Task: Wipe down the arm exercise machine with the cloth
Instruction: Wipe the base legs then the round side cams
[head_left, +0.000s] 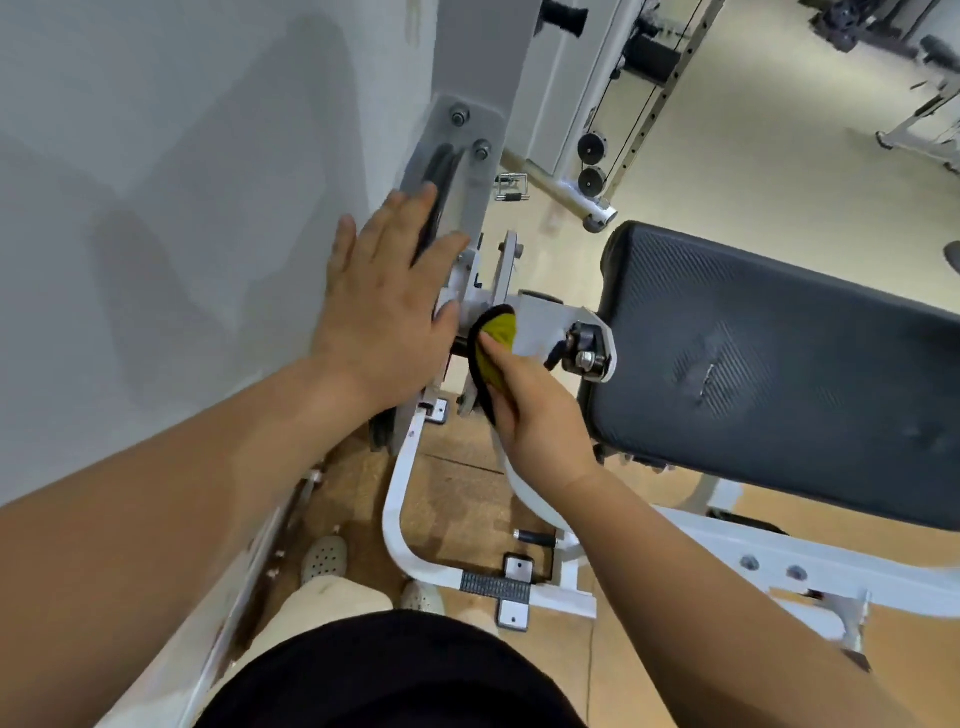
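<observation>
While the left hand (387, 306) lies flat, fingers (415, 208) straight, on the grey pulley housing (470, 208), the right hand (540, 415) pinches the yellow cloth (496, 345) against the white pivot bracket (540, 322). Imo the cloth could snag on that bolt (587, 358), or fingers get nipped in that housing.

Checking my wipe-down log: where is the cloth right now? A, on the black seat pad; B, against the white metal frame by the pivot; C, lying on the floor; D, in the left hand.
B: the right hand holds the cloth against the white frame next to the pivot bolt.
</observation>
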